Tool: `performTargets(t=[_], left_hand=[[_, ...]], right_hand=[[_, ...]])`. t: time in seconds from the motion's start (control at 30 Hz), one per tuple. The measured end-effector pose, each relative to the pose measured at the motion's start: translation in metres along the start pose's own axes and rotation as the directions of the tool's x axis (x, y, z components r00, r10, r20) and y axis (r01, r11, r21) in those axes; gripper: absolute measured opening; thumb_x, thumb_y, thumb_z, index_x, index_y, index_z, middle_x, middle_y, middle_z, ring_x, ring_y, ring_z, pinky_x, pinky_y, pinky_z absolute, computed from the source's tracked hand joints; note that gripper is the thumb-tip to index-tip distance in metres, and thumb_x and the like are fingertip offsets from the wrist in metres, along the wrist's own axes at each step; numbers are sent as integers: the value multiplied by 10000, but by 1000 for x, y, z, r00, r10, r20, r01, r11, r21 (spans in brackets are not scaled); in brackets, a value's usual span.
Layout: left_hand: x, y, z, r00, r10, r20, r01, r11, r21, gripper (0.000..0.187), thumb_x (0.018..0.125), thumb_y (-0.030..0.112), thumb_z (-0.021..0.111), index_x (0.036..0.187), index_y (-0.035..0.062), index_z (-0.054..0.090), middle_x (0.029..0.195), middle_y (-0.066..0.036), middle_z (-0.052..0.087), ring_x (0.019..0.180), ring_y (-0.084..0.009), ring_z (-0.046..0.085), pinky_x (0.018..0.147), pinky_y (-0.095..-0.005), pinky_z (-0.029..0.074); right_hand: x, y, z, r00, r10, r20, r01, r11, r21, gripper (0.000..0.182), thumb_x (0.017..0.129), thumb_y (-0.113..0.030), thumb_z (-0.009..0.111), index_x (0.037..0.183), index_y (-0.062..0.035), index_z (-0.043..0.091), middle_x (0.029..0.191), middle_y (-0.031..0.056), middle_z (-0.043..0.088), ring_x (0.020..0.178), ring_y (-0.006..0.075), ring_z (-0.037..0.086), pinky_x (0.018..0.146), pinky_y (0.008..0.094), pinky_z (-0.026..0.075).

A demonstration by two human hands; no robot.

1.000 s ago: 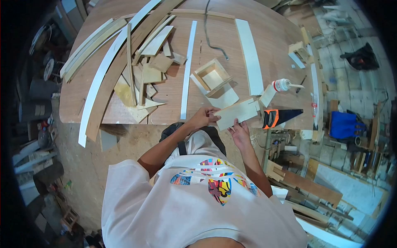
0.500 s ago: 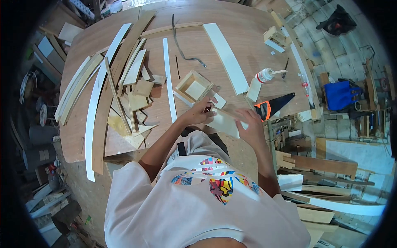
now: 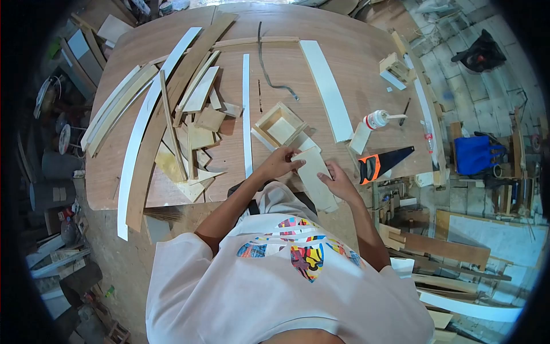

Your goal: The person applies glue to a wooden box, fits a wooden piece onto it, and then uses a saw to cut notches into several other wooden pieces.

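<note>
at the centre of the frame we grip a flat wooden board (image 3: pixel 314 178) with both hands, our left hand (image 3: pixel 281 163) pinching its upper left edge, our right hand (image 3: pixel 340 182) clasping its right side, just below the open wooden box (image 3: pixel 279 126).

One saw (image 3: pixel 382 163), one glue bottle (image 3: pixel 376 120), one open box (image 3: pixel 279 126).
</note>
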State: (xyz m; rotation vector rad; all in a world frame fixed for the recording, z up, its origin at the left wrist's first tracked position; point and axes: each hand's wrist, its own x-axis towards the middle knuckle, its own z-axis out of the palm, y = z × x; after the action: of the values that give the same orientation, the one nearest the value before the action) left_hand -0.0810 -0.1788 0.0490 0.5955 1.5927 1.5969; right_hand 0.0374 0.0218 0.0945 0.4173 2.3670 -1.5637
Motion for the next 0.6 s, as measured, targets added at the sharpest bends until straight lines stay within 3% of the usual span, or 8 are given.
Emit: performTargets(t=[0.07,0.13,0.2,0.27,0.37,0.43,0.57,0.6], left_hand=[[-9,0,3,979,-188,-79,179,978,-105,479,837,162,695,1177,-93,475,853,-127,626,666,-174,650,587,-256,538],[-15,-1,9,956,-264,-124,238,952,-193,460,832,156,697,1154,-102,494,852,-138,627,636,-193,655,575,-256,546],[-19,-1,10,926,-343,-159,291,914,-282,441,827,149,700,1131,-110,512,851,-149,627,606,-212,659,562,-257,555],[-23,1,8,879,-477,-15,434,811,-393,406,836,121,683,1128,-102,510,855,-141,630,692,-234,673,628,-287,577],[-27,-24,12,879,-460,127,428,643,-635,351,851,93,662,1112,-89,516,836,-113,619,788,-243,672,681,-314,585],[-26,-43,16,875,-474,103,410,610,-678,315,853,85,656,1091,-79,529,851,-109,622,819,-245,668,703,-319,584],[-33,-48,28,884,-467,40,317,533,-785,280,851,90,661,1079,-36,555,885,-79,628,849,-238,663,744,-316,573],[-33,-53,29,883,-467,39,315,530,-787,280,851,90,661,1079,-36,555,885,-79,628,849,-238,663,744,-316,573]], right_hand=[[4,9,3,996,-63,-59,63,998,0,585,800,-219,705,1260,9,425,1027,157,595,1001,216,582,845,331,462],[2,-1,9,990,-135,44,142,909,-392,799,747,-266,748,1358,-36,288,1207,208,495,1139,302,508,918,376,433],[-4,-17,18,994,-70,83,102,867,-488,831,706,-266,764,1361,-47,302,1227,211,481,1158,328,488,960,428,390],[-9,-21,21,993,-1,114,67,811,-581,865,665,-266,780,1365,-57,317,1247,214,467,1176,353,468,1001,480,347],[-7,-14,23,986,-113,119,164,643,-748,847,647,-201,745,1373,-87,325,1273,216,437,1227,344,411,1057,551,225],[-5,-8,26,912,-411,-23,162,411,-897,791,656,-124,691,1366,-100,344,1314,199,400,1276,318,353,1073,580,140],[-8,-13,27,884,-442,-151,108,507,-855,718,695,-85,639,1356,-96,359,1346,182,365,1295,325,324,1083,561,145],[-8,-9,29,855,-463,-232,116,607,-786,710,698,-89,639,1352,-91,363,1364,179,349,1312,332,302,1088,564,132]])
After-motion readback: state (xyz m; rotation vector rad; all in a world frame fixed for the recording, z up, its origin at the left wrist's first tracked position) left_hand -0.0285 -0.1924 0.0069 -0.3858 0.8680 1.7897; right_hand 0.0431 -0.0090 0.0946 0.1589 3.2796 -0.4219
